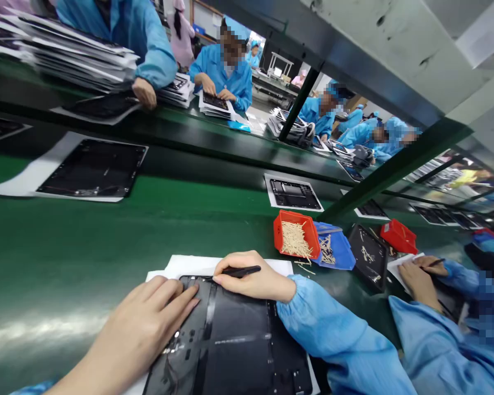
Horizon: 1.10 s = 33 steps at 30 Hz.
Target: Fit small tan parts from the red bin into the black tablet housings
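Observation:
A black tablet housing (239, 334) lies on white sheets (189, 266) right in front of me, its inner side with small parts and flat strips facing up. My left hand (144, 315) rests over its left edge, fingers stretched out and fingertips touching the upper left area. Between the thumb and fingers of my right hand (253, 280) is a slim black pen-shaped tool (242, 271). Its tip points left at the housing's top edge, close to my left fingertips. What the tip touches is too small to make out.
Beyond my right hand stand a red bin (296, 236) of small pale strips, a blue tray (335, 249) and a black tray (368, 258). More housings (94, 167) lie along the green bench (181, 219). A co-worker's hands (420, 280) work at right; others sit opposite.

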Motion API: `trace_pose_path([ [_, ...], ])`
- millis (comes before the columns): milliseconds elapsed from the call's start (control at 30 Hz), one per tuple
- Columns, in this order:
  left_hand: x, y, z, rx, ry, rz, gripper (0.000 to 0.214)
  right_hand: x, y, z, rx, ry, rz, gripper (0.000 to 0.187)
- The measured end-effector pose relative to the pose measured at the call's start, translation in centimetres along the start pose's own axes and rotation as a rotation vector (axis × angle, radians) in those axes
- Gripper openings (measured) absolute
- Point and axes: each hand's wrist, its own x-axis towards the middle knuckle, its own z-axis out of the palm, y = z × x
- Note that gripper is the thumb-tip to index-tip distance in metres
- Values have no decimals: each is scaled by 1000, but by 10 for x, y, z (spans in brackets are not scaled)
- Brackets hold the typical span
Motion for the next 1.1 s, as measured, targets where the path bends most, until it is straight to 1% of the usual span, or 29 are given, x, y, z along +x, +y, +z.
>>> trace_pose_path([
  [100, 2, 1, 1, 41, 12, 43, 26, 0, 2, 0, -12, -19, -10, 14],
  [233, 1, 2, 0, 46, 24, 44, 26, -1, 3, 1, -42, -31, -33, 16],
  [400, -3, 1, 2, 74, 16, 51, 29, -1, 5, 4, -67, -9, -62, 17],
  [567, 0, 4, 1, 120, 18, 93, 32, -2, 6, 3, -82, -23, -73, 17],
  [667, 5, 5, 0, 142, -3, 102, 34, -3, 7, 4, -79, -15, -99, 17],
  [800, 6, 3, 0, 139, -65, 91, 35, -3, 7, 5, -77, 6, -132, 18],
  [1000, 3, 2, 3, 128, -136, 28, 35, -3, 6, 6, -122, -32, -131, 19],
  [1100, 6, 4, 1, 162, -128, 53, 38, -4, 4, 9, -148, -21, -124, 18],
])
